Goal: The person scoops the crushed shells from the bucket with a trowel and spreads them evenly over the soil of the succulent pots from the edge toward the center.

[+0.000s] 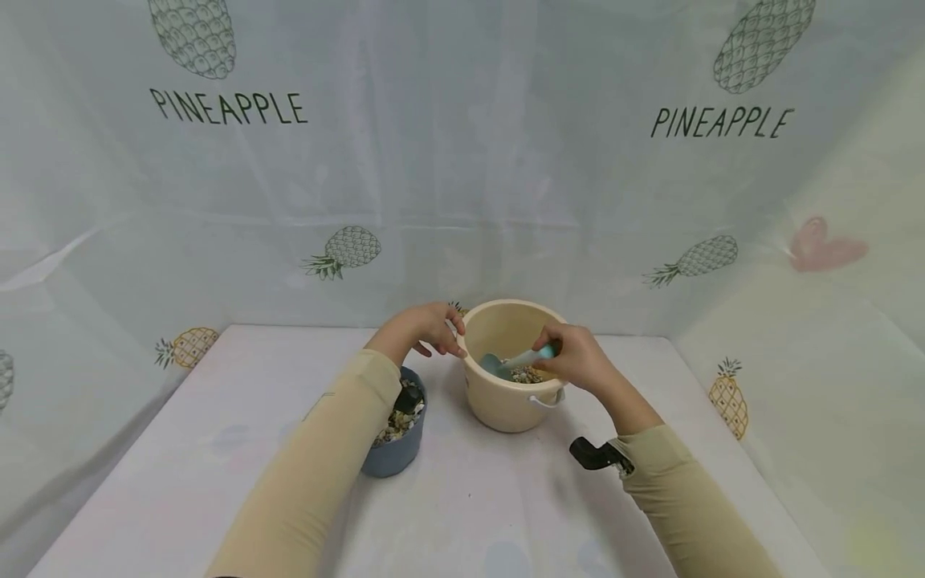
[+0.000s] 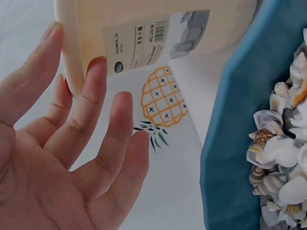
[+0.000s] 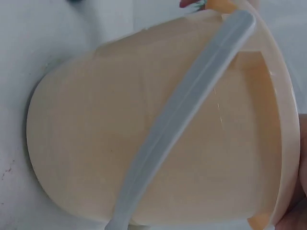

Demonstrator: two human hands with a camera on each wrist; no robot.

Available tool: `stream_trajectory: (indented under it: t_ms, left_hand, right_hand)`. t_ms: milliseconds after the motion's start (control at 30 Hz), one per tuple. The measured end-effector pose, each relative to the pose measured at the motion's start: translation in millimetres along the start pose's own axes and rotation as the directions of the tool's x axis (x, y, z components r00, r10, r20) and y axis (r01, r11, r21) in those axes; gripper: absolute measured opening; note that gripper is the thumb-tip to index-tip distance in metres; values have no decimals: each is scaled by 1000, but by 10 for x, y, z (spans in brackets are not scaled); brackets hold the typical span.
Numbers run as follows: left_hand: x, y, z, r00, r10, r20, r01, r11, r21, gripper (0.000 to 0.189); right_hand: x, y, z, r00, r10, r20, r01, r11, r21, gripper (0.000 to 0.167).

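Note:
A cream bucket (image 1: 506,409) stands on the table with a layer of small shells (image 1: 526,375) inside. My left hand (image 1: 436,327) is at its left rim, thumb on the rim and a finger against the outer wall in the left wrist view. Over the bucket's right side, my right hand (image 1: 576,353) grips the handle of a pale blue scoop (image 1: 495,366), whose rounded head is down inside near the shells. Only a sliver of that hand (image 3: 293,211) shows in the right wrist view. Below my left wrist is a blue tub (image 1: 393,459) full of shells (image 2: 283,163).
The bucket's pale bail handle (image 3: 177,115) hangs down its outer side. Behind the white table (image 1: 462,514), a pineapple-print curtain (image 1: 462,160) rises at the back and both sides. A black wrist camera (image 1: 592,455) juts from my right sleeve.

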State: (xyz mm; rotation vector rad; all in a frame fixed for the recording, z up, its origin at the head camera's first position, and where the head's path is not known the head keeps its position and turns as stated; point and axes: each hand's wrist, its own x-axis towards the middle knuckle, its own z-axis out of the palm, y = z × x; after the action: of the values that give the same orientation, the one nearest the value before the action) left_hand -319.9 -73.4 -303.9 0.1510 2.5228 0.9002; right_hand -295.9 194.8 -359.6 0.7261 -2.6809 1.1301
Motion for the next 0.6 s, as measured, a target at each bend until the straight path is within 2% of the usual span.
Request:
stream_trajectory:
  t_ms: [200,400,600]
  left_hand:
    - [12,13,6,1000,-5,-7,5,1000,7,34]
    - [14,21,11,1000,11,19,-11,1000,7,34]
    - [39,35,10,1000,9,19,-10,1000,29,34]
  right_hand:
    - [17,36,-48,998,-14,65,9,998,66,18]
    - [53,85,-99,993,-6,117,-4,996,92,18]
    - [89,96,-139,990,15,138,-30,994,106,19]
